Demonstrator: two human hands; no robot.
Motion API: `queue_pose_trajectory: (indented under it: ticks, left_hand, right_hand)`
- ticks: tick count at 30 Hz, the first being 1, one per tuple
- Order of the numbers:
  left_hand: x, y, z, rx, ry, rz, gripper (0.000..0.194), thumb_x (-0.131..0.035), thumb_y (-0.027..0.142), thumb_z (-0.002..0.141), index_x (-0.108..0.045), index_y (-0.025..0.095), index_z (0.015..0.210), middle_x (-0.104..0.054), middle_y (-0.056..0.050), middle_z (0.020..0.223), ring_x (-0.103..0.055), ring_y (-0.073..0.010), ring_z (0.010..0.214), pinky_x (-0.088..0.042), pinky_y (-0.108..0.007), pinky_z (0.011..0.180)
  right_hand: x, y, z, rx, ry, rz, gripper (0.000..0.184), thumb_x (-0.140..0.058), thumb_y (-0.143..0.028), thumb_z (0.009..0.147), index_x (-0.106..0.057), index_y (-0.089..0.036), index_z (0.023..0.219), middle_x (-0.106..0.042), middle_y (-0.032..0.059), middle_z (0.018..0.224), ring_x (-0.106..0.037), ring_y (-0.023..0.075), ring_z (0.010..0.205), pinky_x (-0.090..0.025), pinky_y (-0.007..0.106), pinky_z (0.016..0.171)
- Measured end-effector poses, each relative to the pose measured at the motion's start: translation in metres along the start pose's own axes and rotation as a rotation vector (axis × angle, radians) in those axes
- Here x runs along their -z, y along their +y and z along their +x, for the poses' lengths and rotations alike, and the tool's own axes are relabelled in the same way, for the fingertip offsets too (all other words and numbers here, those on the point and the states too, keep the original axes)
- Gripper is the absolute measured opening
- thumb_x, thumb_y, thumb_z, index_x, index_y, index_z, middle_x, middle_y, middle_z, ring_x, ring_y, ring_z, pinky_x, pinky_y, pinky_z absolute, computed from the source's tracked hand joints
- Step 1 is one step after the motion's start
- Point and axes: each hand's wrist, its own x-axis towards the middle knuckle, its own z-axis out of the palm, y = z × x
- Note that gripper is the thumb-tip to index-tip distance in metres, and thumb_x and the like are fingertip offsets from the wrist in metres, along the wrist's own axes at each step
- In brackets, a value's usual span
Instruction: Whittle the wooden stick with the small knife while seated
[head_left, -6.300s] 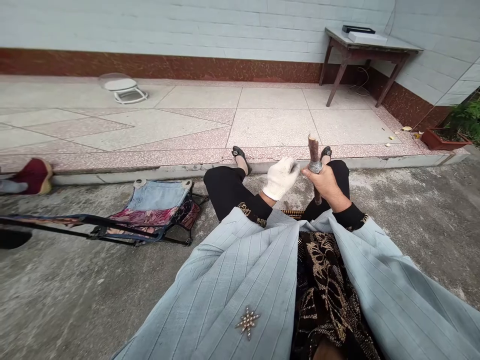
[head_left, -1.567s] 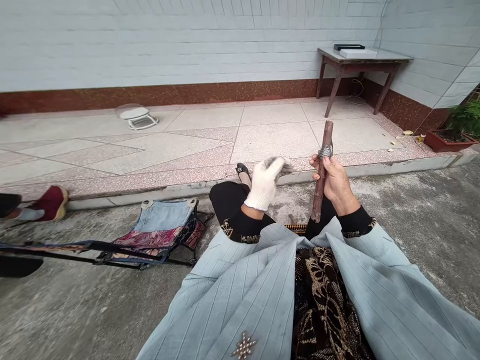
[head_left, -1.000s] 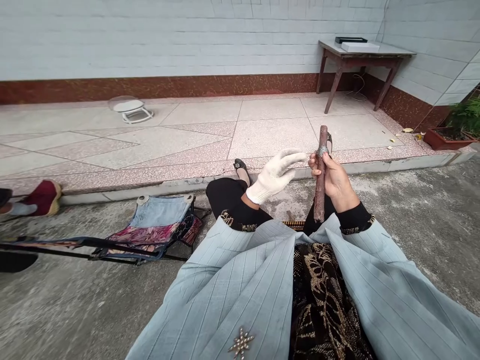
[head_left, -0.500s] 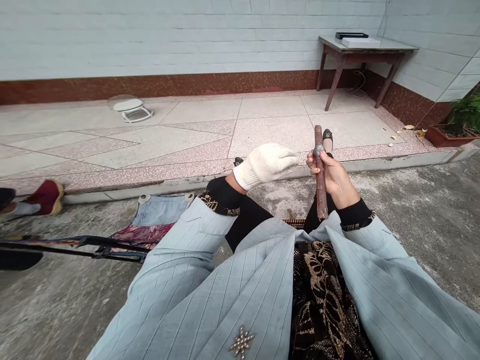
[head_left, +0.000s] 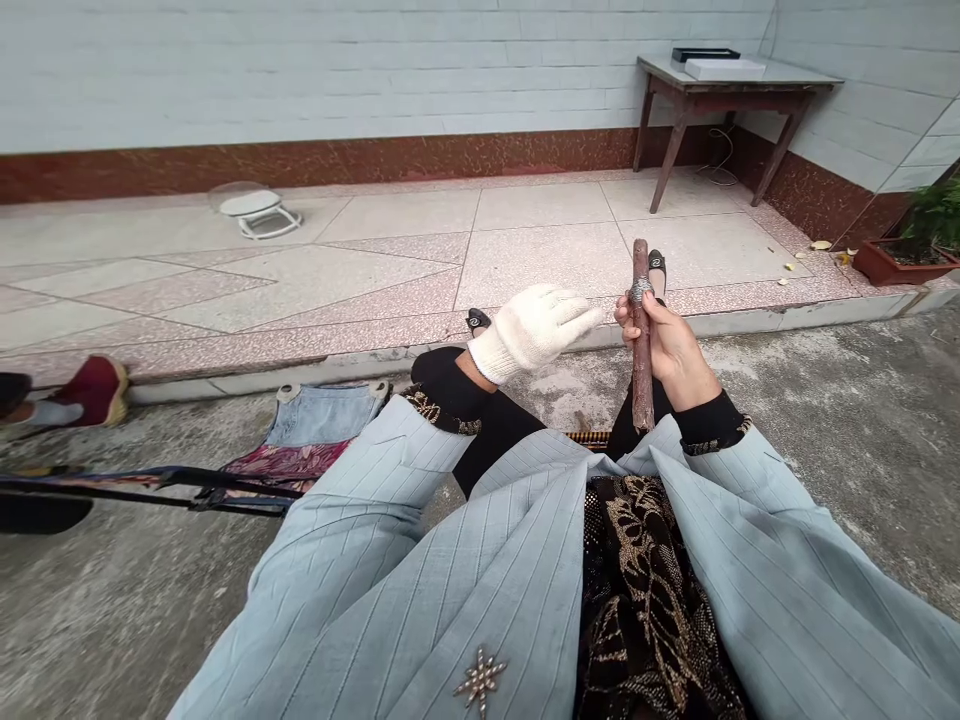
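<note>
I sit with my legs stretched toward a tiled step. My right hand [head_left: 670,345], bare, is closed round a reddish-brown stick [head_left: 643,385] held upright in front of my knees. A band of grey wire [head_left: 640,290] is wound round the stick just above my thumb. My left hand [head_left: 534,325] wears a white knit glove. Its fingers are bunched together, with their tips pointing at the wire band and a small gap from it. Whether anything thin is pinched in them I cannot make out.
A low folding stool [head_left: 319,440] with a denim and floral seat stands at my left. Another person's red shoe [head_left: 86,388] shows at far left. A wooden table [head_left: 739,85] stands at the back right wall, a planter [head_left: 900,262] at right, a white stand [head_left: 255,208] on the tiles.
My gloved left hand was spread open a second ago and has since bunched its fingers. My left elbow has swung up and outward. The stick has stayed upright in my right hand.
</note>
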Motion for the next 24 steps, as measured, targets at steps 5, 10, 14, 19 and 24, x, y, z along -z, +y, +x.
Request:
queue_pose_trajectory:
  ticks: [5,10,14,19,24]
  left_hand:
    - [0.002,0.006,-0.001,0.042,-0.004,-0.016,0.031,-0.049,0.033,0.093,-0.069,0.019,0.113,-0.071,-0.011,0.106,-0.066,-0.0224,0.096,-0.051,-0.04,0.084]
    - [-0.007,0.019,-0.006,0.346,0.008,-0.425,0.031,-0.05,0.036,0.092,-0.073,0.018,0.103,-0.073,-0.008,0.101,-0.067,-0.0196,0.094,-0.051,-0.035,0.086]
    - [-0.022,0.03,-0.009,0.74,0.15,-1.057,0.03,-0.055,0.036,0.087,-0.073,0.013,0.092,-0.074,-0.008,0.088,-0.069,-0.0176,0.079,-0.056,-0.034,0.078]
    - [-0.041,0.039,-0.008,0.969,0.421,-1.559,0.025,-0.059,0.032,0.08,-0.07,0.01,0.081,-0.072,-0.009,0.073,-0.067,-0.0171,0.062,-0.058,-0.033,0.065]
    - [-0.046,0.047,0.0,1.209,0.509,-1.703,0.024,-0.053,0.03,0.08,-0.067,0.011,0.078,-0.07,-0.009,0.067,-0.068,-0.0189,0.062,-0.058,-0.032,0.06]
  right_hand:
    - [0.001,0.002,0.0,0.011,-0.006,-0.036,0.011,-0.063,-0.03,0.088,-0.059,-0.019,0.086,-0.063,0.0032,0.089,-0.06,0.01,0.077,-0.043,0.017,0.048]
    - [0.003,0.004,0.001,0.088,0.021,-0.108,0.016,-0.066,-0.033,0.086,-0.057,-0.02,0.085,-0.063,0.0029,0.09,-0.058,0.0108,0.076,-0.043,0.019,0.049]
    - [0.003,0.006,0.0,0.11,0.016,-0.124,0.017,-0.067,-0.033,0.085,-0.057,-0.02,0.085,-0.062,0.0028,0.089,-0.057,0.0111,0.075,-0.043,0.02,0.05]
    - [0.007,0.01,0.0,0.102,0.026,-0.086,0.015,-0.068,-0.03,0.084,-0.058,-0.019,0.085,-0.062,0.0025,0.088,-0.057,0.0107,0.075,-0.043,0.019,0.049]
    - [0.012,0.013,-0.001,0.079,0.029,-0.1,0.015,-0.068,-0.031,0.083,-0.058,-0.02,0.084,-0.061,0.0021,0.087,-0.057,0.0108,0.074,-0.043,0.019,0.048]
